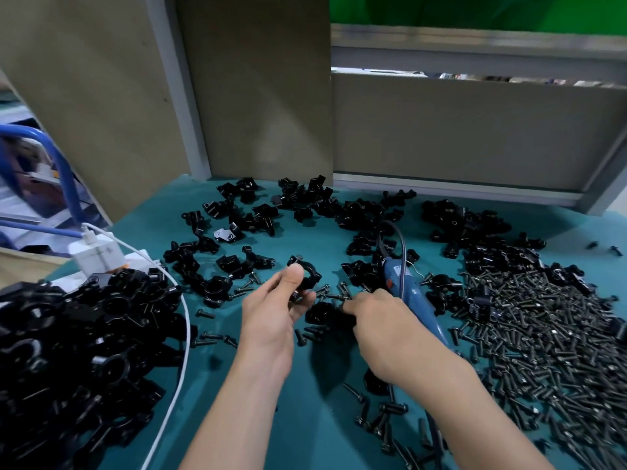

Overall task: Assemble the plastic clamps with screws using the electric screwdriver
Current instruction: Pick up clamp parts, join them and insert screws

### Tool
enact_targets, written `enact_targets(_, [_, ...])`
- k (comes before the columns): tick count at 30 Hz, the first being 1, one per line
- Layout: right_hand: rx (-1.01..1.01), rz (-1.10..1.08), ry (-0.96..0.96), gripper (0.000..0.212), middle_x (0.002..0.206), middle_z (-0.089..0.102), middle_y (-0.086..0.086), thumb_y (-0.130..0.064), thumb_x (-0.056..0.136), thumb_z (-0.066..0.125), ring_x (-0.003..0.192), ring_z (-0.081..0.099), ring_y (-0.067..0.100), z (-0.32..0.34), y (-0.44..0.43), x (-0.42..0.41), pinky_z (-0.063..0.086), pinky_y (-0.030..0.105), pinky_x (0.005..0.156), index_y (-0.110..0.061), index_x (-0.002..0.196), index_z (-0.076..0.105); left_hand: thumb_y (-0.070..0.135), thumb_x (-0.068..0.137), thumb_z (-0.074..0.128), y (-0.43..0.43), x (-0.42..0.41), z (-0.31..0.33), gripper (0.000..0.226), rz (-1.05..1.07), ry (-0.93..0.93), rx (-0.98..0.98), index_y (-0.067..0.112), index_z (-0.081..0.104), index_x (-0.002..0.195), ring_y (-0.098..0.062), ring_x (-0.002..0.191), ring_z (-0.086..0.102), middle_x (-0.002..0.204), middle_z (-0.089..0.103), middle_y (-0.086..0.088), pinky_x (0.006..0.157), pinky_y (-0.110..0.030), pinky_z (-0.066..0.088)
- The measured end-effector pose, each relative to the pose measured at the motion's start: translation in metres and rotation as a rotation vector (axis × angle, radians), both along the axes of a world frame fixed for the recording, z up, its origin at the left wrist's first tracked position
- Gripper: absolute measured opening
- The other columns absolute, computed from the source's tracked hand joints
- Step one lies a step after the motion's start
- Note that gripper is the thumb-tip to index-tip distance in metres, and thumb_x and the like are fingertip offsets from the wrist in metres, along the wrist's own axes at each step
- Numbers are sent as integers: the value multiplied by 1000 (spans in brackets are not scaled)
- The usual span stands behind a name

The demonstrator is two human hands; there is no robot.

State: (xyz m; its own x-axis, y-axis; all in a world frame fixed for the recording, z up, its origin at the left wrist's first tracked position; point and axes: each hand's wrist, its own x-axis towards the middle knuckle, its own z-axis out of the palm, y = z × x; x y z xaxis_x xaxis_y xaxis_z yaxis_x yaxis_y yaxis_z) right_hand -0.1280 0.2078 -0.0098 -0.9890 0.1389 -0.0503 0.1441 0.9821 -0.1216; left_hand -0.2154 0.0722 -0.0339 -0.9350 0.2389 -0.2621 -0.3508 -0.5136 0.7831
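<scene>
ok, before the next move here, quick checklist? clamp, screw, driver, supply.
1. Clamp secured in left hand: ok, thumb and fingers pinch it above the mat.
2. Screw picked up by right hand: cannot tell, its fingertips are down among loose screws.
3. Electric screwdriver within reach: ok, right next to the right hand.
4. Screw supply: ok, large screw pile at right.
5. Clamp hole lined up for a screw: cannot tell, too small to see.
</scene>
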Motion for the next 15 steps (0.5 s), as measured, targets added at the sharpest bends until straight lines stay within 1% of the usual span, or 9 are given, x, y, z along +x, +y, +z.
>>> enact_targets(2, [32, 30, -25, 25, 102, 48, 1, -2, 92, 56, 85, 46, 20, -4, -3, -1, 35, 32, 78, -17, 111, 62, 28, 67, 83, 3, 1, 1, 36, -57, -51, 82, 3, 75, 91, -13, 61, 67, 84, 71, -8, 58, -22, 58])
enact_targets(4, [45, 9, -32, 13, 102, 47, 4, -3, 94, 55, 76, 40, 16, -5, -8, -1, 37, 32, 76, -15, 95, 59, 29, 68, 82, 5, 1, 1, 36, -67, -63, 118, 2, 73, 89, -13, 62, 67, 87, 69, -11, 57, -22, 58])
enact_targets(5, [46, -19, -23, 16, 101, 47, 3, -3, 94, 56, 77, 45, 16, -5, -11, 0, 39, 32, 75, -17, 87, 53, 29, 68, 82, 6, 0, -1, 35, -68, -54, 120, 2, 73, 88, -14, 63, 66, 88, 69, -11, 58, -23, 58])
enact_targets(6, [44, -41, -3, 21, 98, 46, 1, -2, 93, 58, 80, 52, 19, -4, -13, 0, 41, 31, 72, -19, 85, 48, 30, 69, 82, 6, -1, -1, 34, -69, -46, 117, 2, 74, 88, -14, 63, 67, 88, 69, -11, 59, -23, 59])
enact_targets(8, [58, -75, 15, 22, 93, 45, 0, -3, 90, 61, 86, 63, 24, -2, -17, 1, 43, 30, 68, -20, 86, 47, 30, 69, 83, 6, 0, -1, 29, -78, -38, 103, 4, 78, 80, -14, 64, 67, 85, 70, -9, 59, -24, 59])
enact_targets(10, [70, -94, 26, 22, 88, 47, -1, -5, 89, 63, 85, 63, 24, 0, -21, 3, 41, 31, 67, -19, 85, 47, 32, 69, 82, 7, 1, -1, 22, -106, -36, 73, 10, 82, 69, -14, 64, 68, 80, 74, -7, 59, -24, 59])
enact_targets(12, [84, -89, 29, 20, 91, 53, 0, -7, 90, 62, 87, 63, 24, 2, -24, 5, 36, 31, 69, -19, 91, 47, 32, 76, 80, 8, 2, 0, 21, -124, -36, 47, 13, 82, 67, -15, 64, 69, 78, 75, -5, 59, -24, 59])
enact_targets(14, [89, -76, 33, 19, 105, 60, 3, -10, 92, 61, 97, 64, 25, 2, -26, 6, 34, 32, 72, -19, 106, 50, 29, 81, 79, 8, 3, -1, 20, -141, -40, 54, 12, 83, 72, -14, 63, 66, 76, 74, -5, 58, -24, 58])
enact_targets(15, [97, -67, 34, 25, 111, 61, 4, -11, 93, 60, 102, 64, 26, 1, -26, 6, 35, 32, 75, -18, 115, 51, 29, 79, 80, 8, 4, 0, 19, -155, -38, 67, 11, 84, 76, -13, 62, 65, 76, 73, -4, 57, -23, 58])
